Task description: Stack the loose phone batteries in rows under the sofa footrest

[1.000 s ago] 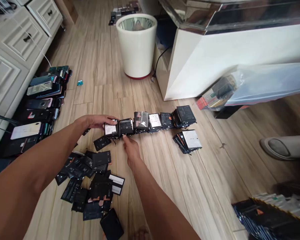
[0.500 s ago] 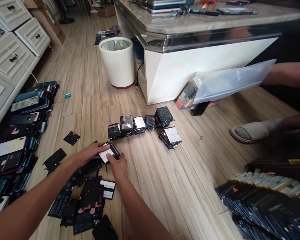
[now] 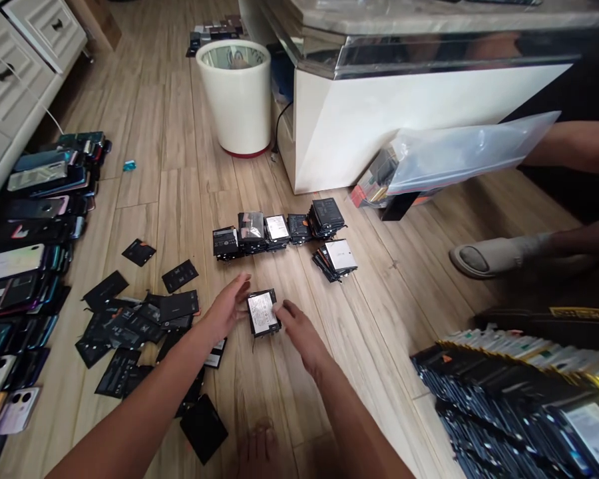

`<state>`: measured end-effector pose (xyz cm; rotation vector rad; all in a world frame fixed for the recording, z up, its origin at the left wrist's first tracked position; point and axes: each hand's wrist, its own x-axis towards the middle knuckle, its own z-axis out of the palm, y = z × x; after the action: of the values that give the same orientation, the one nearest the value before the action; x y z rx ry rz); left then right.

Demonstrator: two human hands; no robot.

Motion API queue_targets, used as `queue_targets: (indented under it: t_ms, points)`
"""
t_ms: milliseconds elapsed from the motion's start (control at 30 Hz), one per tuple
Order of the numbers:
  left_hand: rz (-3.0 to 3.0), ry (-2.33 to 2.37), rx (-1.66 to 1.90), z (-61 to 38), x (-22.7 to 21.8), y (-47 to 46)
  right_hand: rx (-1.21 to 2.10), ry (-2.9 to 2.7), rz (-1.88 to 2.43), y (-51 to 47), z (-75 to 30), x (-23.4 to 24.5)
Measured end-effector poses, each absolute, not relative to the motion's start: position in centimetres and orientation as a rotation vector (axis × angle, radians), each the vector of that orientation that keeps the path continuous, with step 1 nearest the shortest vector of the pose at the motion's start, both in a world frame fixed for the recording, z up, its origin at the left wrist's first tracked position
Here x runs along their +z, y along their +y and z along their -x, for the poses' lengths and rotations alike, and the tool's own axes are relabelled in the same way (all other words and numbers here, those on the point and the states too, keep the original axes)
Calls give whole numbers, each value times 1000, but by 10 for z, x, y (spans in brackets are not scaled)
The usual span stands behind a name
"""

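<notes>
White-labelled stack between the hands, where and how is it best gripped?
Probably grip the white-labelled stack by its long side edges, left hand and right hand from opposite sides: it is blocky, lies label up, and layers could slip.

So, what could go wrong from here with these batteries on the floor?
The left arm passes over the loose pile, so it might drag part of it away. The labelled stack stands apart from the row, so a nudge might skew it. The white-topped stack lies fanned at one side, so it could slide further apart.
</notes>
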<state>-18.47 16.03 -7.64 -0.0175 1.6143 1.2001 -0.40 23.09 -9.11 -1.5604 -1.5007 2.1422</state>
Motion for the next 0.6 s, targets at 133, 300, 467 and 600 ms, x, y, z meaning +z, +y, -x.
queue_targets:
  t_ms: [133, 300, 467, 600]
  points:
    - [261, 1560, 1271, 154, -82, 135, 2257, -1598, 1325, 236, 17, -82]
    - [271, 1491, 1431, 106, -97, 136, 1944, -1867, 1499, 225, 31, -84]
    - [303, 1440, 1466, 102, -94, 142, 1982, -1871, 1434, 228, 29, -84]
    - [232, 1431, 1427, 109, -94, 135, 1989, -1958, 1437, 231, 29, -81]
